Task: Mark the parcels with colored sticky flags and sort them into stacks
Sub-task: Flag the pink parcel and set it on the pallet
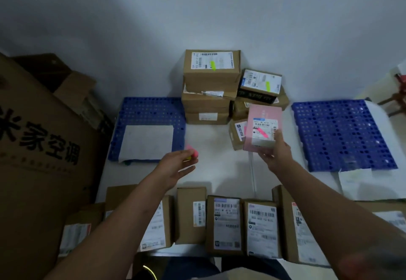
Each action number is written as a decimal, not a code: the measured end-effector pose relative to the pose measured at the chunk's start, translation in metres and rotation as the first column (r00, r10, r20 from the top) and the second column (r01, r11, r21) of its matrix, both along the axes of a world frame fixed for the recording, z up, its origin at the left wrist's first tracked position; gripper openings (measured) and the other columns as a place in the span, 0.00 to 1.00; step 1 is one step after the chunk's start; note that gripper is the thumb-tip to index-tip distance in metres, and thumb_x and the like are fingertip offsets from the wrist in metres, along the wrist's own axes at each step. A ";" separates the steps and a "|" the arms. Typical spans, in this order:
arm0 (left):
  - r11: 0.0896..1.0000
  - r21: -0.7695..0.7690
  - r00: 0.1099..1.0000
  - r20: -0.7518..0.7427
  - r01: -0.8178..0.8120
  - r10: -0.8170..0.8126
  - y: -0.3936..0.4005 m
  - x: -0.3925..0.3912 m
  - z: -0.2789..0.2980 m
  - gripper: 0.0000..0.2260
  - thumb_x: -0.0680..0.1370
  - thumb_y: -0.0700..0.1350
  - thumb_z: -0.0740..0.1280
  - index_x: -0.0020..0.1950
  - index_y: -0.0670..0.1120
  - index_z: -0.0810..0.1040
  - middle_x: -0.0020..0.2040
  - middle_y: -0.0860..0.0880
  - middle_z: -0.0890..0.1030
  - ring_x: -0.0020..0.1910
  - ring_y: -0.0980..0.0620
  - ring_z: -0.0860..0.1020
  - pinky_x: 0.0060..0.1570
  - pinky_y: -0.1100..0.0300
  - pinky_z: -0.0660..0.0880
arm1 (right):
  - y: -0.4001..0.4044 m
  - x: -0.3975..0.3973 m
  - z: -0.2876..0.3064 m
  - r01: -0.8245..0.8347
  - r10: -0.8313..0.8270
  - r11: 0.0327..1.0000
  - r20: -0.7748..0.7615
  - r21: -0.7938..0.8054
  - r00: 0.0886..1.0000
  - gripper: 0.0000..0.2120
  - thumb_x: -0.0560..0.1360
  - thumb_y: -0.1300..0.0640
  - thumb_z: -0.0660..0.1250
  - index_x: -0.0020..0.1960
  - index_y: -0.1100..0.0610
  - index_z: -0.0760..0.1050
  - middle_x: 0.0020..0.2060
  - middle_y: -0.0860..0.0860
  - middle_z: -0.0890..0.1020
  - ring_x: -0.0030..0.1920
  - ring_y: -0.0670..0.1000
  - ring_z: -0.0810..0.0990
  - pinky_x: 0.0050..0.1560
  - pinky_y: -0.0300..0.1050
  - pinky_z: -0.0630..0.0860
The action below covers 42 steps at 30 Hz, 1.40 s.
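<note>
Large cardboard carton at left: black printed characters "米家空调", the first partly cut off by the frame edge.

Brown parcel in the near row: white shipping label with barcode, and a line reading roughly "502-602-12-615" (blurred, last digits uncertain).

Neighbouring near-row parcel: label with barcode and a numbered line, too blurred to read.

Pink parcel: white label with barcode and a row of digits, not legible.

Stacked parcels at back: labels with barcodes, print too small to read.

Both arms outstretched, fingers curled.
</note>
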<state>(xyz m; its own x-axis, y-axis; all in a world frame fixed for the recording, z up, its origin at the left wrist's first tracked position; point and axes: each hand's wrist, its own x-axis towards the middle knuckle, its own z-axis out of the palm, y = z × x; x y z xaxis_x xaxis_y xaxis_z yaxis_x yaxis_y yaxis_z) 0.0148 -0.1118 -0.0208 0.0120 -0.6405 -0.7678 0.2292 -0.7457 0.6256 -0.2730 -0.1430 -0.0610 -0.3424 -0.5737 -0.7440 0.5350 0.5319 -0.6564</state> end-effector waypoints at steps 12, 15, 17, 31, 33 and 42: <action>0.993 0.054 0.995 -0.009 0.102 -0.102 -0.010 -0.030 -0.009 0.11 0.80 0.43 0.67 0.58 0.38 0.80 0.52 0.45 0.84 0.55 0.49 0.82 0.58 0.56 0.77 | 0.008 0.041 -0.017 0.321 -0.325 0.945 0.079 0.062 0.942 0.27 0.76 0.45 0.69 0.65 0.59 0.62 0.60 0.58 0.76 0.58 0.56 0.79 0.53 0.52 0.81; 0.990 0.038 0.991 0.004 0.132 -0.133 -0.011 -0.030 -0.004 0.11 0.80 0.44 0.68 0.57 0.38 0.81 0.52 0.45 0.84 0.55 0.49 0.82 0.60 0.55 0.77 | -0.003 0.040 -0.010 0.100 -0.098 0.995 0.149 -0.008 0.984 0.26 0.80 0.44 0.62 0.72 0.57 0.62 0.61 0.55 0.74 0.61 0.56 0.75 0.53 0.51 0.79; 0.987 0.016 0.987 0.022 0.157 -0.157 -0.011 -0.029 -0.001 0.11 0.80 0.44 0.67 0.58 0.38 0.81 0.52 0.45 0.84 0.54 0.49 0.82 0.60 0.56 0.77 | -0.010 0.037 -0.001 -0.004 0.009 0.999 0.176 -0.032 0.984 0.23 0.82 0.47 0.59 0.73 0.56 0.62 0.57 0.52 0.73 0.58 0.56 0.74 0.57 0.53 0.77; 0.840 -0.202 0.839 0.346 0.504 -0.421 0.025 -0.008 0.006 0.08 0.79 0.40 0.68 0.54 0.36 0.81 0.47 0.41 0.83 0.45 0.51 0.82 0.47 0.67 0.79 | 0.069 0.126 0.020 -0.572 0.579 0.788 -0.039 -0.226 0.814 0.09 0.77 0.60 0.68 0.55 0.62 0.81 0.51 0.58 0.84 0.55 0.55 0.83 0.52 0.41 0.80; 0.834 -0.211 0.827 0.389 0.509 -0.406 0.034 0.000 0.006 0.08 0.79 0.41 0.68 0.54 0.37 0.81 0.48 0.41 0.83 0.45 0.51 0.83 0.43 0.68 0.79 | 0.074 0.132 0.022 -0.583 0.580 0.776 -0.090 -0.241 0.809 0.07 0.77 0.62 0.68 0.53 0.63 0.82 0.50 0.58 0.84 0.53 0.55 0.83 0.54 0.42 0.80; 0.834 -0.255 0.827 0.439 0.489 -0.351 0.075 0.040 0.007 0.09 0.76 0.39 0.71 0.54 0.47 0.79 0.46 0.44 0.84 0.43 0.50 0.84 0.44 0.64 0.80 | 0.095 0.166 0.028 -0.658 0.664 0.725 -0.046 -0.205 0.746 0.07 0.77 0.64 0.68 0.53 0.66 0.80 0.50 0.60 0.83 0.51 0.54 0.83 0.50 0.41 0.80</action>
